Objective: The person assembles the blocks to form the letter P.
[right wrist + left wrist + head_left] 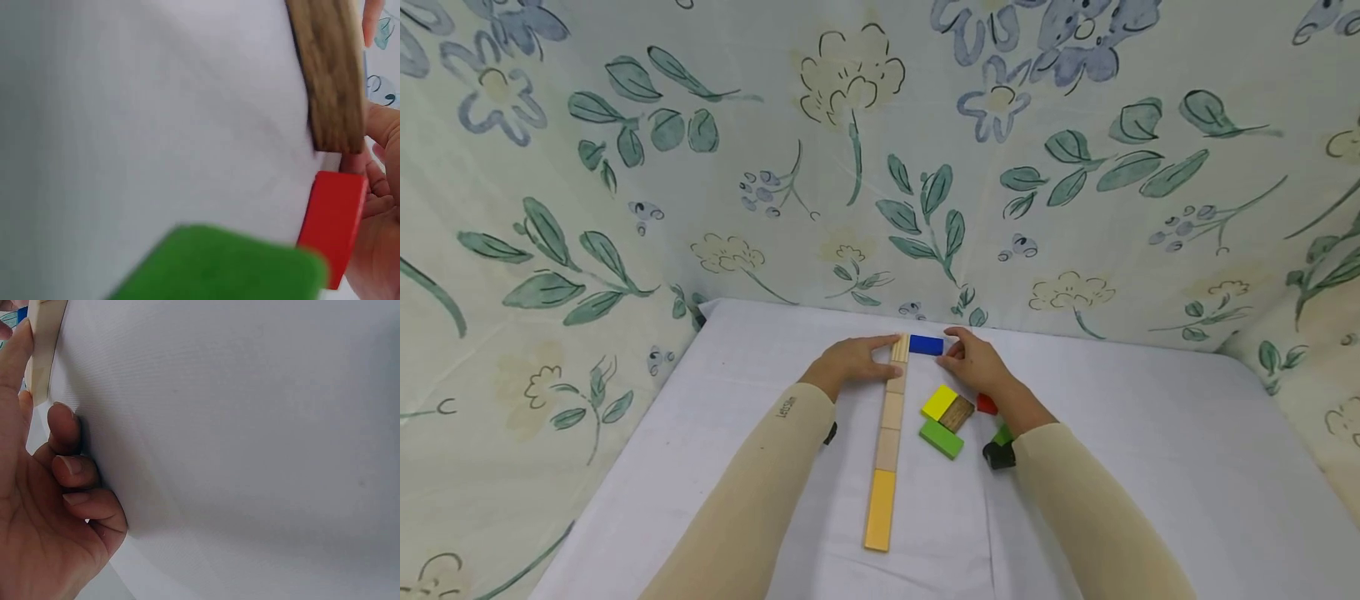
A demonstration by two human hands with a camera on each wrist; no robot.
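Note:
Over the far end of a straight row of wooden blocks lies my left hand [852, 360]. Its index finger and thumb touch the far pale block [899, 350], while the other fingers bend loosely in the left wrist view. My right hand [976, 360] pinches the right end of a blue block [927, 344] between thumb and index finger. The blue block lies crosswise beside the row's far end. Nearer me, the row continues with pale blocks [892, 410] and finishes in a longer orange-yellow block [881, 510].
Right of the row lie a yellow block [939, 402], a brown block [957, 413] and a green block [942, 439], close together. A red block [987, 405] and another green block [219, 265] are under the right forearm. Patterned cloth [850, 208] hangs behind the white table [1120, 417].

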